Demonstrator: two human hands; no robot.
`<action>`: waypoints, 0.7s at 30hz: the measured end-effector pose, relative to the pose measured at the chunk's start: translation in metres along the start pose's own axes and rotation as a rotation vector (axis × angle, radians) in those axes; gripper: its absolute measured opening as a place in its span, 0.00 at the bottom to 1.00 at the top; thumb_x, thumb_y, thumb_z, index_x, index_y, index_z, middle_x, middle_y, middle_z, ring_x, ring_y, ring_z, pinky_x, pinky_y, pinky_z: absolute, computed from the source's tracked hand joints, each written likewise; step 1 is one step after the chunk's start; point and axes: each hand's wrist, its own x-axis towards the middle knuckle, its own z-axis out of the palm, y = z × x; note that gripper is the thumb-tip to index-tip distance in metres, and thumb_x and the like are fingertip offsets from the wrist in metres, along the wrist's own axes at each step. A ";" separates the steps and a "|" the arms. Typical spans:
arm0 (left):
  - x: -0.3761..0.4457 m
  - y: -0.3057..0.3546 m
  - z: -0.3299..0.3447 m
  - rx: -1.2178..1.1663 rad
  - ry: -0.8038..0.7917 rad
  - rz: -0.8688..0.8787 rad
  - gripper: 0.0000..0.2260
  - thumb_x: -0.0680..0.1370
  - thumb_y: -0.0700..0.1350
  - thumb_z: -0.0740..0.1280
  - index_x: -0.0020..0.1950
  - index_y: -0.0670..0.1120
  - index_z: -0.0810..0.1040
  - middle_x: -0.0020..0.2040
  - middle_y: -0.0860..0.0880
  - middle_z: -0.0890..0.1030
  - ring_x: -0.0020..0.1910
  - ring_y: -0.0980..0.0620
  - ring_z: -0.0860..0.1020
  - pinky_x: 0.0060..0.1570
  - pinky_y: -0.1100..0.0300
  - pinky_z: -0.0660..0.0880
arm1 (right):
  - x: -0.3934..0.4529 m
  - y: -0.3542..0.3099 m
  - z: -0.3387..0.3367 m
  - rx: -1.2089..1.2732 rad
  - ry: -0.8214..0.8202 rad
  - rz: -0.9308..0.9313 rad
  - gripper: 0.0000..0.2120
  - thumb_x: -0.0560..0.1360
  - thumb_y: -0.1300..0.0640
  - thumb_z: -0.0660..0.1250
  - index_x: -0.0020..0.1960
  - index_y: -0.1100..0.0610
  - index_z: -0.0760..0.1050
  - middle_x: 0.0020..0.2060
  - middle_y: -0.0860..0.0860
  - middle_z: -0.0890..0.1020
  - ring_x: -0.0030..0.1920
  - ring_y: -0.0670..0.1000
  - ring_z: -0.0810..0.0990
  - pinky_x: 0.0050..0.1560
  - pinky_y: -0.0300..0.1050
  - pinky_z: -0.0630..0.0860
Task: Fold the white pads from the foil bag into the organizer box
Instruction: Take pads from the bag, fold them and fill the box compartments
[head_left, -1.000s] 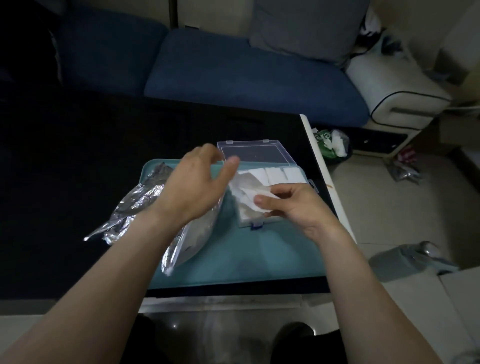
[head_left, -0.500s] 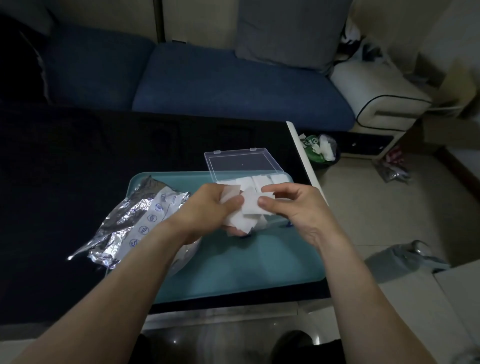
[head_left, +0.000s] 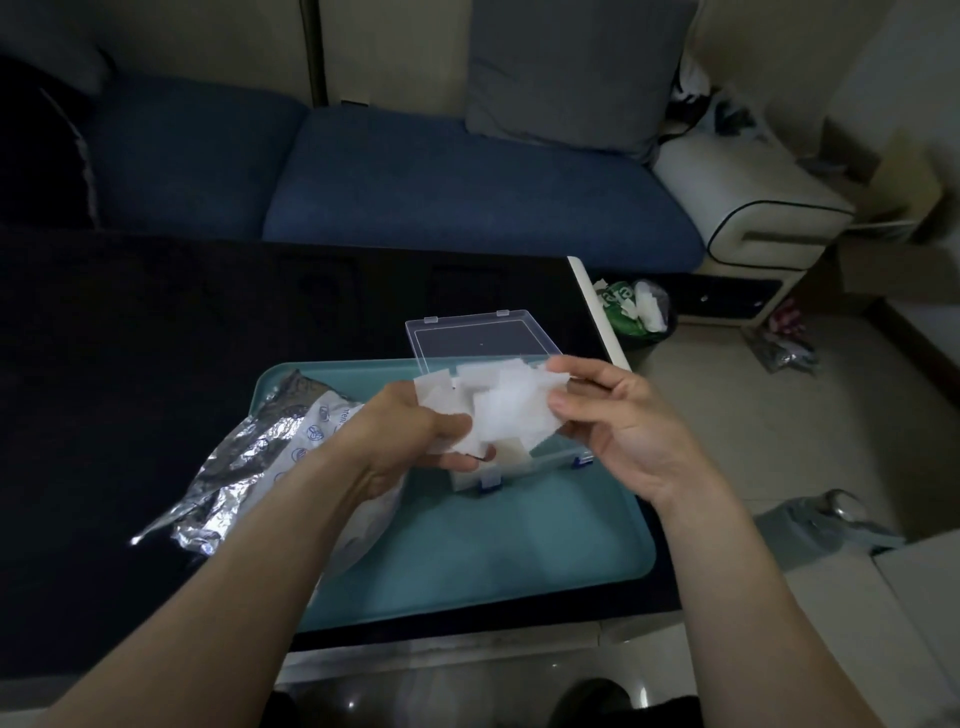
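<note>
Dark worktop (head_left: 156, 338) before a blue sofa (head_left: 467, 192) carries a teal plastic tray (head_left: 493, 561). Over it, the left hand (head_left: 415, 441) and right hand (head_left: 618, 421) hold thin white pads (head_left: 498, 410) between them, fingers pinching the opposite edges, probably to make a fold. Just beneath the fingers sits the clear plastic organizer box (head_left: 519, 467), lid open to receive them. Crinkled silver foil bag (head_left: 249, 467) lies outside the left fingers.
</note>
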 end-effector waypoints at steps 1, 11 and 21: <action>0.000 0.001 0.002 0.012 0.008 -0.010 0.10 0.78 0.29 0.64 0.57 0.37 0.77 0.53 0.40 0.84 0.46 0.39 0.84 0.41 0.51 0.83 | -0.001 0.001 0.001 -0.073 -0.024 0.011 0.15 0.64 0.67 0.74 0.48 0.55 0.86 0.41 0.54 0.85 0.44 0.51 0.85 0.49 0.46 0.83; -0.007 0.009 0.008 -0.113 -0.167 -0.124 0.17 0.84 0.50 0.53 0.60 0.45 0.79 0.56 0.41 0.84 0.53 0.38 0.81 0.48 0.38 0.79 | 0.001 0.009 0.013 -0.527 0.126 -0.031 0.18 0.71 0.73 0.69 0.48 0.51 0.86 0.45 0.52 0.87 0.46 0.51 0.86 0.43 0.42 0.80; 0.004 -0.005 0.009 0.037 0.015 -0.002 0.07 0.82 0.36 0.62 0.56 0.35 0.76 0.46 0.40 0.84 0.40 0.43 0.83 0.37 0.49 0.82 | -0.002 0.005 0.007 -0.589 0.075 -0.104 0.17 0.71 0.72 0.72 0.50 0.51 0.86 0.43 0.47 0.86 0.42 0.47 0.84 0.45 0.38 0.80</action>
